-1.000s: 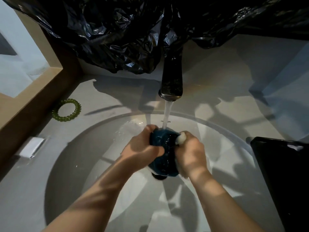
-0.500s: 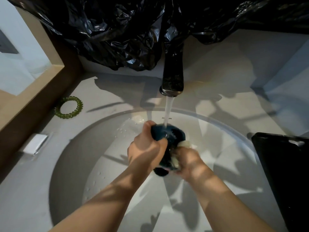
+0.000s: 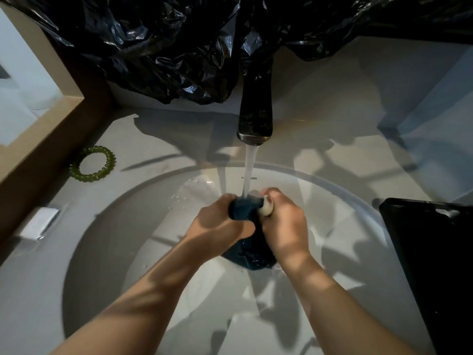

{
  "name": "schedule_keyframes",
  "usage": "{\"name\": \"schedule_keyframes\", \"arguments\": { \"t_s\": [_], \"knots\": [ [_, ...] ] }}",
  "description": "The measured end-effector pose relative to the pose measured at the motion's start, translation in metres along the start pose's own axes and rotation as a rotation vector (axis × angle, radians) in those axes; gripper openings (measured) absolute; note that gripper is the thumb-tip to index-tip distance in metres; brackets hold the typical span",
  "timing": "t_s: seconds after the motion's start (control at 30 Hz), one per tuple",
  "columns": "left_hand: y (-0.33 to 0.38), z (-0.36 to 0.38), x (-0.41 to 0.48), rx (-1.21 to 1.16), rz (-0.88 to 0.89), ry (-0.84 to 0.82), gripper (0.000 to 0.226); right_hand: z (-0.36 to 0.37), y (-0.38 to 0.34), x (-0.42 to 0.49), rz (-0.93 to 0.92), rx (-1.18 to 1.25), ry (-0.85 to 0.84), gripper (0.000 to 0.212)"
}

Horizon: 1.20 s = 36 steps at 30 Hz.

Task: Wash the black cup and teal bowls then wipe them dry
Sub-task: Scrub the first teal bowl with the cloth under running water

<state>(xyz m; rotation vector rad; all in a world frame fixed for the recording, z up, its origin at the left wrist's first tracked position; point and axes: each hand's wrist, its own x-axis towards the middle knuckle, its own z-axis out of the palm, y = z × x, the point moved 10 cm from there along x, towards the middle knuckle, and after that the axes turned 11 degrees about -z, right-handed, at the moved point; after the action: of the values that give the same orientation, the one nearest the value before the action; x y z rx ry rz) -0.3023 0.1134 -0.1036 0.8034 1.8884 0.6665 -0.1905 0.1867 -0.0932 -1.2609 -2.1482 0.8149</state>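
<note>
Both hands meet over the sink. Left hand grips the teal bowl by its left side; right hand curls round a pale sponge, pressing it to the bowl's right side. Water from the tap falls on the bowl's far edge. A green coil band lies far left.

A dark tap runs a steady stream of water into the round white sink. Crumpled black plastic sheeting hangs behind it. On the pale counter to the left lie a green coiled hair tie and a small white packet, near a wooden frame. A black tray sits at the right.
</note>
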Motion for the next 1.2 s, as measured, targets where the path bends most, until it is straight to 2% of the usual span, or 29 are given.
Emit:
{"name": "schedule_keyframes", "arguments": {
  "t_s": [0.07,0.17,0.23,0.3,0.4,0.5,0.57,0.63,0.7,0.77,0.83,0.87,0.93,1.07,1.2],
  "knots": [
    [0.000,-0.003,0.000,-0.018,0.008,0.059,0.057,0.002,0.011,0.000,0.077,0.130,0.058,0.014],
    [-0.003,-0.011,0.004,-0.111,0.005,0.169,0.054,0.022,0.056,-0.016,0.506,0.445,0.056,0.018],
    [-0.008,-0.014,0.006,-0.152,-0.006,0.224,0.051,0.046,0.065,-0.031,0.697,0.689,-0.037,0.024],
    [-0.012,-0.019,0.010,-0.225,-0.009,0.282,0.048,0.064,0.053,-0.042,0.776,0.854,-0.179,0.022],
    [-0.018,-0.030,0.014,-0.278,-0.034,0.371,0.037,0.079,0.033,-0.052,0.779,1.024,-0.245,0.005],
    [-0.024,-0.031,0.009,-0.284,-0.077,0.367,0.025,0.073,0.034,-0.057,0.726,0.902,-0.224,0.008],
    [-0.023,-0.031,0.001,-0.321,-0.076,0.344,0.017,0.066,0.034,-0.060,0.738,0.933,-0.195,0.008],
    [-0.020,-0.032,-0.006,-0.331,-0.058,0.314,0.016,0.057,0.036,-0.065,0.797,1.031,-0.139,0.017],
    [-0.017,-0.034,-0.012,-0.266,-0.047,0.285,0.015,0.050,0.035,-0.077,0.891,1.050,-0.192,0.027],
    [-0.018,-0.037,-0.016,-0.183,-0.063,0.280,0.027,0.046,0.038,-0.092,1.007,1.047,-0.259,0.051],
    [-0.020,-0.042,-0.022,-0.093,-0.079,0.296,0.042,0.042,0.033,-0.097,1.010,1.194,-0.259,0.071],
    [-0.019,-0.044,-0.027,-0.050,-0.074,0.307,0.046,0.039,0.025,-0.097,0.981,1.291,-0.260,0.071],
    [-0.013,-0.046,-0.036,0.031,-0.033,0.318,0.048,0.031,0.011,-0.099,0.926,1.390,-0.250,0.055],
    [0.011,-0.051,-0.058,0.298,0.128,0.376,0.054,0.023,0.005,-0.094,0.822,1.426,-0.215,0.039],
    [0.032,-0.052,-0.079,0.605,0.311,0.448,0.061,0.021,0.006,-0.104,0.901,1.408,-0.225,0.014]
  ]
}}
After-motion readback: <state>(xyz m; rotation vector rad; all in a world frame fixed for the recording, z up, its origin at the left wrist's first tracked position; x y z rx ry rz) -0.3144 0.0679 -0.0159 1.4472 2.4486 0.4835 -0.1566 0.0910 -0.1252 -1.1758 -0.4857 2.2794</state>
